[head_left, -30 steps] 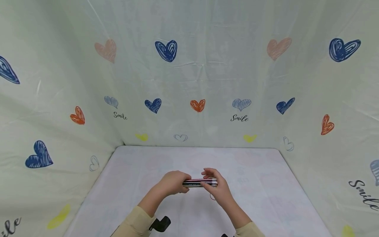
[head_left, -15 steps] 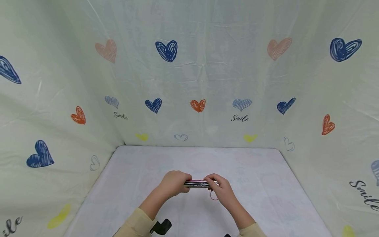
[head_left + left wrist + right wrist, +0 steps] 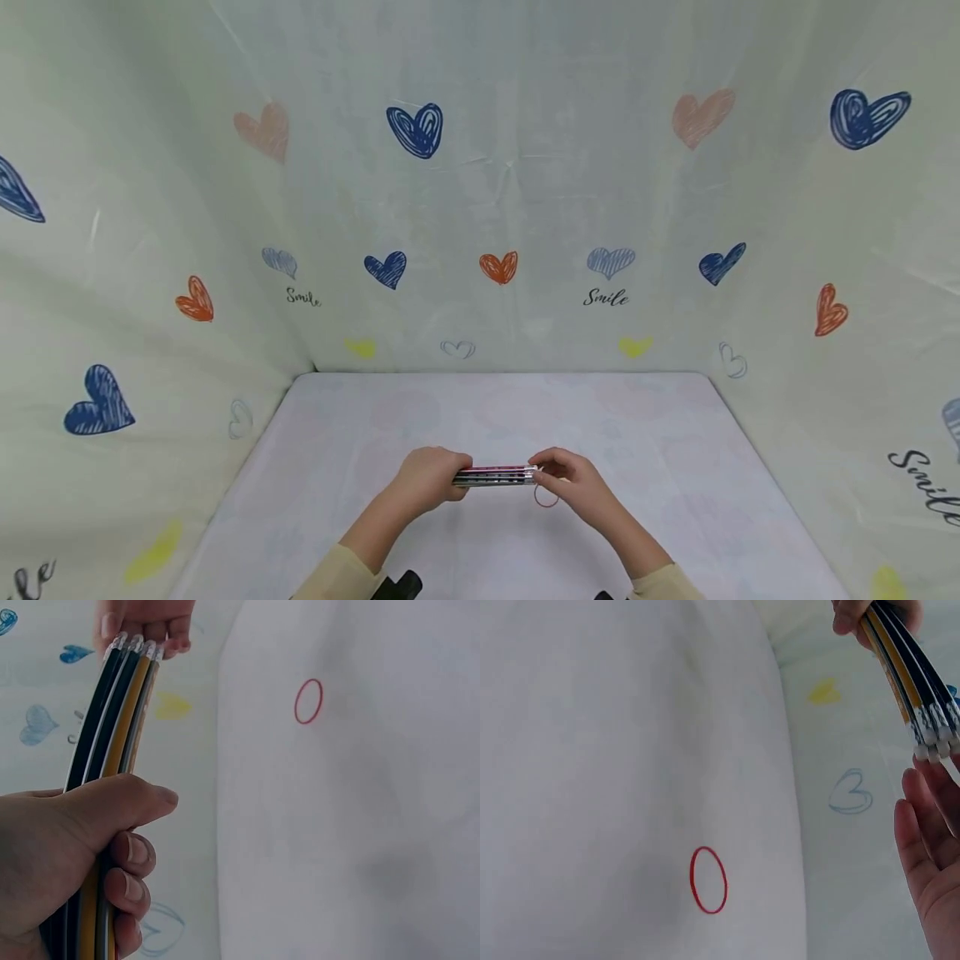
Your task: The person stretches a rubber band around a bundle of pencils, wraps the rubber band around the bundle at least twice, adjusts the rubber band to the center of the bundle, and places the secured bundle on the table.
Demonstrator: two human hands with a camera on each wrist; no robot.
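Observation:
My left hand (image 3: 429, 480) grips a bundle of pencils (image 3: 497, 476) around the middle, thumb across the top, holding it level above the table. In the left wrist view the pencils (image 3: 112, 720) are dark blue, yellow and grey, with white eraser ends lined up away from the palm. Loosely bent, the fingers of my right hand (image 3: 581, 487) lie right at those eraser ends. The right wrist view shows its fingers (image 3: 922, 832) extended just below the erasers. On the table beneath lies a thin red ring (image 3: 322, 697), like a rubber band.
A white-covered table (image 3: 375, 408) spreads under both hands. Behind it and at the sides hangs a pale curtain (image 3: 495, 192) printed with hearts and "Smile". A black wrist camera (image 3: 405, 585) sits by the left sleeve.
My right hand has closed over the pencils' eraser ends, then loosened and slid right to their tips. Both hands have shifted slightly lower, the left one also leftward with the bundle.

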